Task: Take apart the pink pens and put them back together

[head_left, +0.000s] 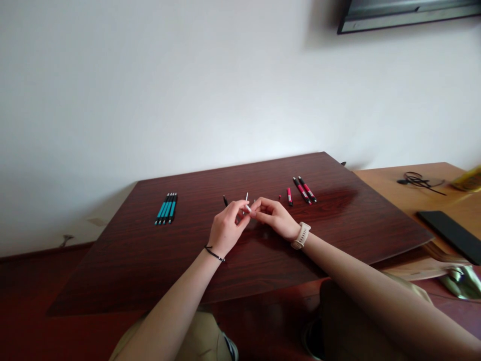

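Observation:
Above the middle of the dark wooden table (180,271), my left hand (226,225) and my right hand (277,218) meet fingertip to fingertip. Both pinch a small white tube-like piece (248,208), partly hidden by the fingers. Just beyond them lie a black pen part (225,200) and a thin white stick (247,196), probably a refill; my left hand covers their near ends. To the right of my fingers rest a short pink pen barrel (289,196) with a dark end and a tiny pink bit (279,197).
Several teal-and-black pens (166,208) lie side by side on the left. Two pink-and-black pens (304,189) lie at the right. A lighter wooden table (379,179) adjoins, bearing a black cable (417,180), a dark flat device (449,233) and a yellow packet (468,179).

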A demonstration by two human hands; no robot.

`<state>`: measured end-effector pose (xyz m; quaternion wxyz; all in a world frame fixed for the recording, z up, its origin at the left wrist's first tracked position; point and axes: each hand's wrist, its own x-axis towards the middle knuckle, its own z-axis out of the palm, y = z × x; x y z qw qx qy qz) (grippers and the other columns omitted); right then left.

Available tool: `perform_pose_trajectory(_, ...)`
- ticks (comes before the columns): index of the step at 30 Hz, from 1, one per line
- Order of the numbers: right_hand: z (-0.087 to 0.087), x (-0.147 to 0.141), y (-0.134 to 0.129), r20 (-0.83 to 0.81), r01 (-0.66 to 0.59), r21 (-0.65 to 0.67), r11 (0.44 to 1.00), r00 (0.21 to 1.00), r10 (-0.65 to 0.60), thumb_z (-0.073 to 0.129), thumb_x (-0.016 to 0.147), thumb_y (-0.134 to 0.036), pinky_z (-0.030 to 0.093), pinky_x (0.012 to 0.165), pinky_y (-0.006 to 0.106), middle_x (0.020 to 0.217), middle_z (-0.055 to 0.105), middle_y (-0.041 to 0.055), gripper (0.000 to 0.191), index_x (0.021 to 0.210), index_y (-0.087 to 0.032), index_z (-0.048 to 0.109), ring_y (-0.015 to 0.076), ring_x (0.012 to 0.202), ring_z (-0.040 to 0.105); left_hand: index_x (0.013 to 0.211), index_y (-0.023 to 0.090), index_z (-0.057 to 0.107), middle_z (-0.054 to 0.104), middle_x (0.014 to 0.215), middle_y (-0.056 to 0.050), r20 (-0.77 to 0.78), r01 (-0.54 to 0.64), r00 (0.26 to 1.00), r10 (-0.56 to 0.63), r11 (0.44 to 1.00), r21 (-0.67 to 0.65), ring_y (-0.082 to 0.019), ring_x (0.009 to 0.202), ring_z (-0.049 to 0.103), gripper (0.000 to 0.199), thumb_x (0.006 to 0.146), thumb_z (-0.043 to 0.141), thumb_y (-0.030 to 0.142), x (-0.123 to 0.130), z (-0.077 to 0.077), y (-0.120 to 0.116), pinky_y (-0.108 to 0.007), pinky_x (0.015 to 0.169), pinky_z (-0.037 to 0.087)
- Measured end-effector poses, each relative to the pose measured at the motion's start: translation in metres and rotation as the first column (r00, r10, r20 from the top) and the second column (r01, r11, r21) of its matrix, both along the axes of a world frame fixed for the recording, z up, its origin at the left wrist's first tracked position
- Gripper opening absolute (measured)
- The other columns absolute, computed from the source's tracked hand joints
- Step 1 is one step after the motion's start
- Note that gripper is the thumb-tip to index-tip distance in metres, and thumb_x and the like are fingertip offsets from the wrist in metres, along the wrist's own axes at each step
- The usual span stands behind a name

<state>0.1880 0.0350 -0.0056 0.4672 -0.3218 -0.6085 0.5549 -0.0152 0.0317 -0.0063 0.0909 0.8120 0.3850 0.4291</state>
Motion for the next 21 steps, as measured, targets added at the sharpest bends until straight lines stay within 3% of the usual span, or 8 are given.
perform_pose_trajectory(4, -0.0034, 0.0014, 0.0016, 0.014, 0.063, 0.01, 0.998, 0.998, -0.063, 0.081, 0.089, -0.054, 0.045, 0.066, 0.028, 0.082, 0.067, -0.0003, 0.036, 0.094, -0.02, 0.07, 0.0144, 0.07, 0.055, 0.131, 0.023, 0.062, 0.078, 0.113, -0.005, 0.013, 0.041, 0.999, -0.04, 0.998, -0.048, -0.015, 0.088, 0.075, 0.031, 0.101, 0.066, 0.018, 0.0, 0.0004, 0.0003, -0.026, 0.074, 0.06)
perform_pose_trajectory(11, -0.0072, 0.0037, 0.0046, -0.027, 0.137, 0.064, 0.988, 0.99, -0.136, 0.082, 0.089, -0.053, 0.056, 0.074, 0.032, 0.086, 0.074, 0.003, 0.035, 0.099, -0.021, 0.073, 0.0183, 0.079, 0.067, 0.113, 0.023, 0.07, 0.078, 0.104, -0.004, 0.13, 0.094, 0.988, -0.083, 0.992, -0.084, -0.014, 0.084, 0.076, 0.013, 0.108, 0.059, 0.025, 0.0014, 0.0064, -0.0024, -0.027, 0.077, 0.059)
perform_pose_trajectory(15, -0.0072, 0.0031, 0.003, -0.041, 0.133, 0.091, 0.987, 0.991, -0.129, 0.083, 0.09, -0.051, 0.057, 0.077, 0.034, 0.091, 0.076, 0.0042, 0.032, 0.1, -0.022, 0.074, 0.0186, 0.08, 0.068, 0.107, 0.022, 0.071, 0.078, 0.101, -0.003, 0.24, 0.066, 0.97, -0.031, 0.989, -0.136, -0.014, 0.08, 0.076, 0.009, 0.105, 0.065, 0.028, 0.0029, 0.0067, 0.0001, -0.026, 0.074, 0.059)
perform_pose_trajectory(21, -0.0097, 0.004, 0.0029, -0.045, 0.125, 0.12, 0.985, 0.992, -0.121, 0.081, 0.093, -0.047, 0.057, 0.078, 0.033, 0.091, 0.077, 0.004, 0.028, 0.102, -0.022, 0.075, 0.0185, 0.082, 0.069, 0.1, 0.021, 0.072, 0.078, 0.096, -0.003, 0.246, 0.028, 0.969, 0.012, 0.987, -0.157, -0.015, 0.078, 0.072, 0.011, 0.103, 0.069, 0.032, 0.0021, 0.0062, 0.0012, -0.027, 0.074, 0.058)
